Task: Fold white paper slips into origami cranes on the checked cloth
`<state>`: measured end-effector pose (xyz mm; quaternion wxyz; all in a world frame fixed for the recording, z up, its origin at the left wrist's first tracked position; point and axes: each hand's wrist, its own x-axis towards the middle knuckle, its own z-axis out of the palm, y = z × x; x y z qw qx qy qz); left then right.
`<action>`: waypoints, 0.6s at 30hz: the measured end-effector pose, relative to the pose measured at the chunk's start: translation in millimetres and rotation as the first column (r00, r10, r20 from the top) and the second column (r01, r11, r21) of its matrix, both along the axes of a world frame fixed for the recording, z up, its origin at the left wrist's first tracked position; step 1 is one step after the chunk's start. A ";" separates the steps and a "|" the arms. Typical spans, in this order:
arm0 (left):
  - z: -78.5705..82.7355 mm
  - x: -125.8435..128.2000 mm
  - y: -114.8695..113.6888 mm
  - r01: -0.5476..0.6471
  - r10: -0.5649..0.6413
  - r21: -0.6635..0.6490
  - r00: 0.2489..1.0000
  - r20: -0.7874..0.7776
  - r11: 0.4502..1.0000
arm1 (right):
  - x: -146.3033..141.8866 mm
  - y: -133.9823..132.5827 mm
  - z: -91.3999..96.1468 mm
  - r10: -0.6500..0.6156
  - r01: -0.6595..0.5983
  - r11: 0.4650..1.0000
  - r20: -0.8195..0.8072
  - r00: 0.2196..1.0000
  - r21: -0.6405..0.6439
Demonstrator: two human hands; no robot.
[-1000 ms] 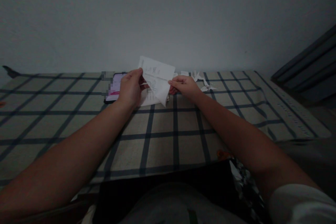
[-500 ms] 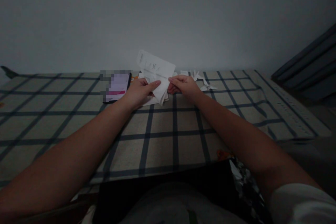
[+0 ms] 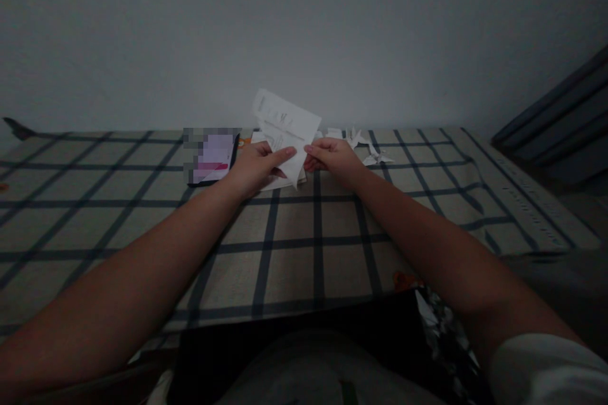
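Note:
A white printed sheet of paper (image 3: 286, 123) is held up a little above the checked cloth (image 3: 294, 234), partly folded, its top edge tilted toward the wall. My left hand (image 3: 259, 168) pinches its lower left part with thumb and fingers. My right hand (image 3: 335, 158) pinches its right edge. More white paper (image 3: 278, 182) lies flat on the cloth beneath the two hands.
A phone with a lit screen (image 3: 212, 157) lies just left of my left hand. Small folded paper figures (image 3: 368, 150) sit at the far edge right of my right hand. A pale wall rises behind. Dark clothing (image 3: 304, 354) covers my lap.
My left hand has dropped from the sheet's upper left corner to its lower part. The sheet has lifted slightly and tilted back. My right hand has stayed in place.

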<state>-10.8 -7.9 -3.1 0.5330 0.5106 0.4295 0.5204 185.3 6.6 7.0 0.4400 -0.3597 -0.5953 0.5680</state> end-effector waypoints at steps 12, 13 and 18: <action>-0.9 -0.6 -1.1 0.117 -0.118 -0.017 0.987 -0.111 0.993 | -2.6 5.2 -2.8 -0.114 0.114 0.993 -0.055 0.992 -0.003; -0.2 -0.9 -1.5 0.111 -0.112 -0.015 0.987 -0.117 0.994 | -3.1 4.7 -2.9 -0.110 0.110 0.994 -0.059 0.992 -0.004; -0.4 -1.1 -1.9 0.072 -0.074 -0.021 0.988 -0.132 0.997 | -3.8 2.2 -3.0 -0.091 0.091 0.996 -0.052 0.994 -0.003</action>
